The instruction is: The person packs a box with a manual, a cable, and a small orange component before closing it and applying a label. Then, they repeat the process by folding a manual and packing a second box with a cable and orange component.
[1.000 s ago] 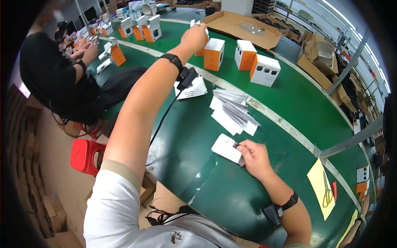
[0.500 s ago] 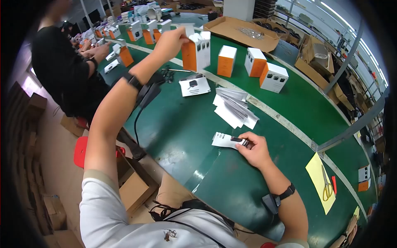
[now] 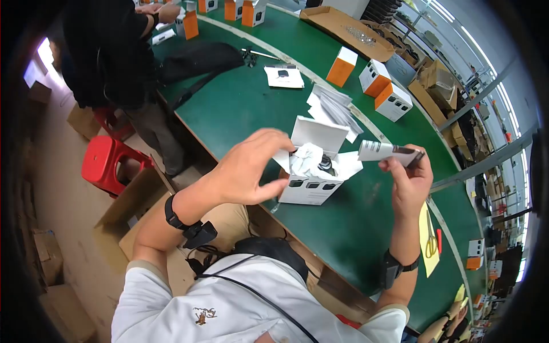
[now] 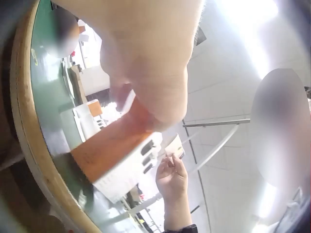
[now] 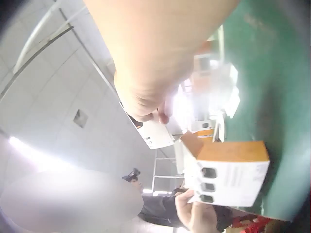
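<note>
A white-and-orange box with its top flaps up stands before me on the green table. White crumpled wrapping and a small black item show inside it. My left hand holds the box at its left side, fingers by the side flap and thumb toward the printed front. To the right of the box, raised, my right hand pinches a bent white leaflet with dark printing. In the right wrist view the leaflet hangs from those fingers above the box.
A fanned stack of white leaflets lies behind the box, and another leaflet pile sits to its left. Closed boxes stand farther back. Scissors rest on yellow paper at right. A person in black sits at left.
My left hand has brought the open box from the far side to the near table edge. The right hand has lifted its leaflet and moved right. The view has turned downward.
</note>
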`<state>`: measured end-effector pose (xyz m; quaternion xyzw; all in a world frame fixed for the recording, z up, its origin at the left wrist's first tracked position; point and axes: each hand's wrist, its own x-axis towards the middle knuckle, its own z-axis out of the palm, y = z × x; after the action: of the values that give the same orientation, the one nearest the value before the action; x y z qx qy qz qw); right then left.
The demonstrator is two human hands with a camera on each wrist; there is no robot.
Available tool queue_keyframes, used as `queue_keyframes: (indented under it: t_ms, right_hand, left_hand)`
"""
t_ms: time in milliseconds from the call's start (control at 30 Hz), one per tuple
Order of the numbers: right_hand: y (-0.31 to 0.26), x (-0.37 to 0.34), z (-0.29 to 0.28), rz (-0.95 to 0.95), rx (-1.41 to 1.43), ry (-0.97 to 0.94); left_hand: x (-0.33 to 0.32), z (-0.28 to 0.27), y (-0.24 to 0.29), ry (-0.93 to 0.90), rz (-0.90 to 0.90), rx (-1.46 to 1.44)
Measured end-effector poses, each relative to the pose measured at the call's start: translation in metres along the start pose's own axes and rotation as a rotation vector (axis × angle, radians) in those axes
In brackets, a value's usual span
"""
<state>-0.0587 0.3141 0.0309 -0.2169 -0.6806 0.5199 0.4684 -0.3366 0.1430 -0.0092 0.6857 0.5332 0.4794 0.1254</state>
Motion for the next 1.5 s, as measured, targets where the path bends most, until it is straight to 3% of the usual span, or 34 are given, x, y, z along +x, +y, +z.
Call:
queue_keyframes:
  t_ms: [67,133,200,267,333,433,467,567,633,733,833,1067,1167,1233,1500]
  right_hand:
    - [-0.018,-0.005,0.012,-0.055,-0.046,-0.064]
    - [-0.026,-0.008,0.031,0.028,-0.164,-0.181]
    - [-0.02,-0.001,0.045,0.011,-0.221,-0.173]
    - [-0.016,0.015,0.063,-0.039,-0.542,-0.237]
    - [-0.009,0.014,0.066,-0.086,-0.523,-0.221]
    - [-0.005,0.012,0.07,-0.318,-0.742,-0.338]
    - [-0.012,0.034,0.104,-0.278,-0.754,-0.342]
    - [-0.019,0.048,0.122,-0.317,-0.886,-0.318]
    - [-0.02,0.049,0.124,-0.359,-1.078,-0.345]
    - [-0.02,0.051,0.135,-0.453,-1.141,-0.381]
    - [-0.032,0.066,0.146,-0.391,-1.293,-0.494]
    - [-0.018,0.073,0.163,-0.367,-1.406,-0.619]
    - [-0.03,0.082,0.172,-0.348,-1.375,-0.584]
    - [-0.043,0.088,0.181,-0.387,-1.303,-0.441]
    - [-0.007,0.097,0.194,-0.325,-1.294,-0.589]
  left_hand:
    - [0.007,-0.001,0.025,0.0,0.128,0.422]
    - [0.006,0.014,0.033,0.046,0.102,0.441]
    - [0.005,0.023,0.041,-0.039,0.101,0.555]
    - [0.002,0.015,0.04,-0.049,0.088,0.526]
    - [-0.004,0.022,0.043,-0.025,0.06,0.571]
    - [-0.01,0.025,0.036,-0.01,0.081,0.561]
    - [0.0,-0.014,0.018,-0.031,0.067,0.528]
    - [0.012,-0.037,0.003,-0.029,0.061,0.44]
    - [0.014,-0.041,-0.002,-0.022,0.068,0.42]
    - [0.017,-0.038,-0.003,-0.007,0.073,0.442]
    - [0.02,-0.047,-0.01,-0.022,0.068,0.431]
    - [0.027,-0.059,-0.02,-0.023,0.083,0.41]
    - [0.029,-0.065,-0.026,-0.037,0.067,0.389]
    - [0.029,-0.07,-0.028,-0.037,0.068,0.391]
    - [0.037,-0.088,-0.039,-0.052,0.05,0.422]
